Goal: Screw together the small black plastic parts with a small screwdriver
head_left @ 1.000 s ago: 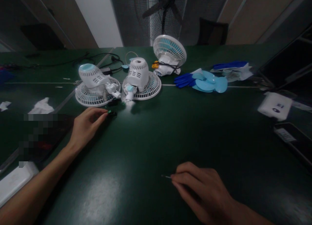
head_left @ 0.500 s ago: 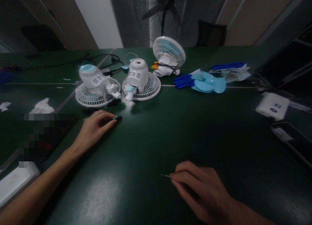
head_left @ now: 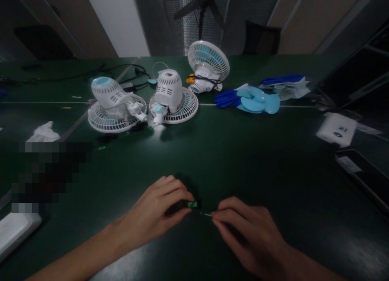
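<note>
We see the change in the left hand (head_left: 165,202): half a second ago it was up by the fans, and it has since come down and inward to seven o'clock of the view's centre, carrying a small green circuit board (head_left: 192,204) pinched between thumb and fingers. That board now sits at six o'clock. The right hand (head_left: 251,232), at five o'clock, has barely shifted; its thumb and fingers pinch a thin metal-coloured piece (head_left: 206,214), whose tip points towards nine. We find tip and board just beside each other, though we cannot tell whether they touch. We judge that this turns the work from fetching to close two-handed handling, with both small parts in grip over the green table (head_left: 258,163). Another small green piece (head_left: 101,148) lies at nine o'clock, too blurred for us to name. Farther off, we have a face-down fan (head_left: 117,104) near ten, a second fan (head_left: 168,90) at eleven, a tilted third fan (head_left: 208,66) just past twelve, and light-blue fan blades (head_left: 257,100) at two, by a blue glove (head_left: 226,98).
</note>
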Action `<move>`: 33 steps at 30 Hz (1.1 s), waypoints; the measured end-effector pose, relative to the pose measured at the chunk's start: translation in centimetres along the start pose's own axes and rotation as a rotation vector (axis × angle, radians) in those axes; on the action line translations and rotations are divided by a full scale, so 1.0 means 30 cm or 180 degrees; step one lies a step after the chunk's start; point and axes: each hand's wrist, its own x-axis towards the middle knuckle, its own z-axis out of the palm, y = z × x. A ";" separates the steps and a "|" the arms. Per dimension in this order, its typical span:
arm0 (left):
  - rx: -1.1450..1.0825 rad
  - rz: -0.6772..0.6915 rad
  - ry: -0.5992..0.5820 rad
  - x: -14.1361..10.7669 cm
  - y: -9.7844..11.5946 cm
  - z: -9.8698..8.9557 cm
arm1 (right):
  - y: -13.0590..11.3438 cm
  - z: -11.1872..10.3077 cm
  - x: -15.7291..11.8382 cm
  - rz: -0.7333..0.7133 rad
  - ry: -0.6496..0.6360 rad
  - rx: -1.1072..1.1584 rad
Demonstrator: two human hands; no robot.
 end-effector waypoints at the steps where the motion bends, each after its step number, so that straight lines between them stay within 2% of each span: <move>1: -0.0006 0.0020 0.0008 0.000 0.002 0.000 | 0.001 0.001 0.001 0.0018 0.0004 -0.0019; 17: -0.0035 0.0180 -0.0148 0.003 0.029 0.005 | 0.003 0.005 0.008 -0.0088 -0.0088 -0.0006; 21: -0.0127 0.0191 -0.0210 0.006 0.044 0.016 | -0.008 0.009 0.023 -0.0204 0.0053 0.0007; 25: -0.0214 0.0032 -0.0173 0.004 0.043 0.026 | -0.008 0.011 0.030 -0.0206 0.0423 0.0026; 33: -0.0216 -0.0106 -0.0120 -0.004 0.040 0.024 | -0.003 0.001 0.022 -0.0023 0.0469 -0.0005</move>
